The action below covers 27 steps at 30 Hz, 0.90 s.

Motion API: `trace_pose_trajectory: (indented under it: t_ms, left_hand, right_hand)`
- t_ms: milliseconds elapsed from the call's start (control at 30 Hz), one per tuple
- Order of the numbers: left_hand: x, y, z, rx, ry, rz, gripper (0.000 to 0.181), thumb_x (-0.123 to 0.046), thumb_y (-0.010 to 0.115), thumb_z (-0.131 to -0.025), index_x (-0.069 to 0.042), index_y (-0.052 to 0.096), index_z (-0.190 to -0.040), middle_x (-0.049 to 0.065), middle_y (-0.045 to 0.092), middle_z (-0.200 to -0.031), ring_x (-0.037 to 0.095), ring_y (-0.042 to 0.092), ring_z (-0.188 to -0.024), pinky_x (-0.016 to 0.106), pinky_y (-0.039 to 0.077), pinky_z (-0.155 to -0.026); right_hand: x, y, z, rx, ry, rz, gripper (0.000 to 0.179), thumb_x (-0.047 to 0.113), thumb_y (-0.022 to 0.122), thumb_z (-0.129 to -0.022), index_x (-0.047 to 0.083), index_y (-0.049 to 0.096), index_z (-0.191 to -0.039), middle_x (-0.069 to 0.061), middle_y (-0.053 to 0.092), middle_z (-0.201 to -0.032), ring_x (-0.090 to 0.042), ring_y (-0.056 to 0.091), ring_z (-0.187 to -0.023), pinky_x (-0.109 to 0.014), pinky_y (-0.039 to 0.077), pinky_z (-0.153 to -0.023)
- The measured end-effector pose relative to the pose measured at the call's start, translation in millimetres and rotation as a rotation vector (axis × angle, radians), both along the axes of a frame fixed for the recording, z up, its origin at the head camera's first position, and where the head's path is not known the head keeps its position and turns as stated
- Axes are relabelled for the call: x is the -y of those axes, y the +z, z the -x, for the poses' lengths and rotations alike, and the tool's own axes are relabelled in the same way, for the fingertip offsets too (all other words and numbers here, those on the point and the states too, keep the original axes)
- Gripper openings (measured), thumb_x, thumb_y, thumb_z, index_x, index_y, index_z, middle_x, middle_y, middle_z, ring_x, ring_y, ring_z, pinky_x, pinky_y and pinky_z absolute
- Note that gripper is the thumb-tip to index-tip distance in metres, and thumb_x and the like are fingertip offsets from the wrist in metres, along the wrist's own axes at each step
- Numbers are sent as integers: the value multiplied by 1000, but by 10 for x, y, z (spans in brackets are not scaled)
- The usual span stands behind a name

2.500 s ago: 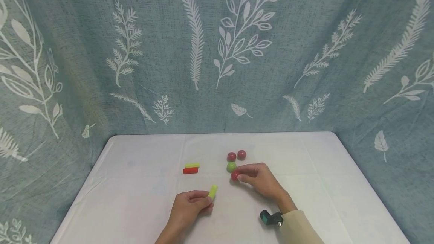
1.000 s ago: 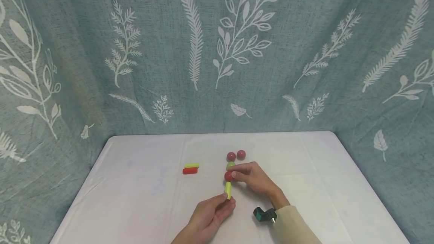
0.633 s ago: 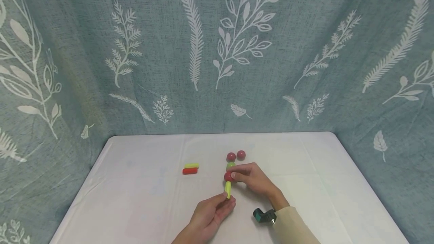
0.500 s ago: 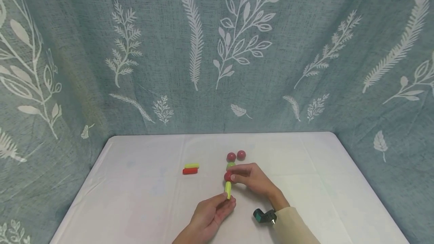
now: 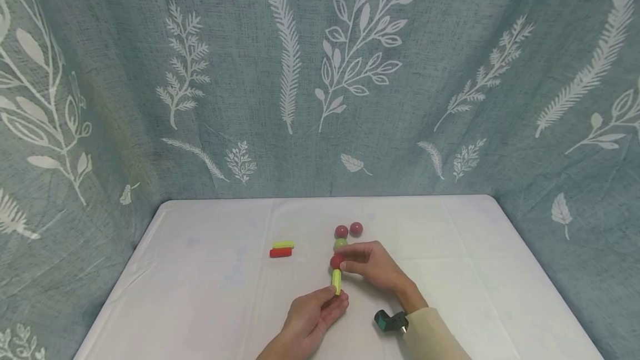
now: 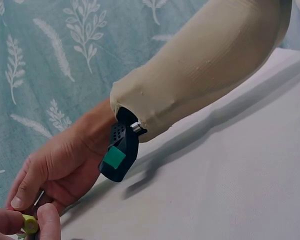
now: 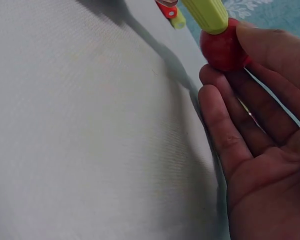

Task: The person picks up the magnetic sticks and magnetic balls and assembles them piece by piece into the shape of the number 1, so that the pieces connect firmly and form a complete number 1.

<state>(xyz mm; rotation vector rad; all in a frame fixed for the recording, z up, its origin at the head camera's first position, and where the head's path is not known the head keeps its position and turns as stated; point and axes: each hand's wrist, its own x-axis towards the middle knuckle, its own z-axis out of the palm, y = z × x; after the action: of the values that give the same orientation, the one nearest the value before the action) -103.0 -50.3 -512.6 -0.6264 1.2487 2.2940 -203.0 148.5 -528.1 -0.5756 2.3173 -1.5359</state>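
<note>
My left hand pinches a short yellow-green ridged rod near its lower end, between thumb and fingers. The rod's far end meets a red ball, which my right hand holds between thumb and fingers. In the right wrist view, rod and ball touch, and the ring and little fingers stretch loosely below. A green ball lies just beyond the right fingertips, partly hidden by them. In the left wrist view only the rod's end shows between the left fingers; the red ball is almost hidden.
Two more red balls, a nearer one and one to its right, lie behind the green ball. To the left, a yellow-green rod lies against a red rod. A white cloth covers the table; a patterned curtain hangs behind.
Over the earlier frames my left hand moved right and turned, bringing the rod's end against the red ball. My right hand shifted slightly left with the ball. Both hands barely moved in the last second.
</note>
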Motion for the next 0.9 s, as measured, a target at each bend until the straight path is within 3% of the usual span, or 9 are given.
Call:
trace_pose_trajectory:
  t_ms: [267, 467, 700, 900]
  left_hand:
    - [12, 22, -18, -2, -34, 30, 51, -13, 59, -114, 19, 44, -150, 23, 73, -123, 19, 78, -108, 39, 62, -106]
    - [89, 44, -59, -48, -108, 74, 49, -13, 64, -111, 20, 51, -145, 23, 74, -123, 23, 78, -111, 42, 64, -104]
    - [279, 87, -61, -138, -101, 103, 51, -11, 67, -108, 20, 51, -146, 21, 75, -126, 24, 77, -113, 43, 64, -104]
    - [389, 143, -24, -151, -91, 136, 54, -14, 65, -110, 17, 49, -151, 23, 71, -139, 23, 75, -119, 42, 62, -107]
  right_hand:
    - [-17, 82, -28, -39, -11, -41, 35, 26, 83, -99, 18, 80, -132, 8, 81, -127, -18, 73, -129, -44, 56, -116]
    - [-122, 93, -30, -99, -38, -93, 30, 29, 83, -99, 20, 82, -128, 10, 82, -125, -17, 74, -127, -44, 57, -115]
    - [-243, 88, -35, -181, -116, -203, 25, 23, 85, -97, 22, 84, -122, 12, 83, -116, -18, 75, -125, -50, 57, -114]
    - [-274, 66, -19, -234, -129, -254, 27, 18, 84, -96, 19, 84, -123, 9, 83, -120, -22, 74, -128, -52, 56, -115]
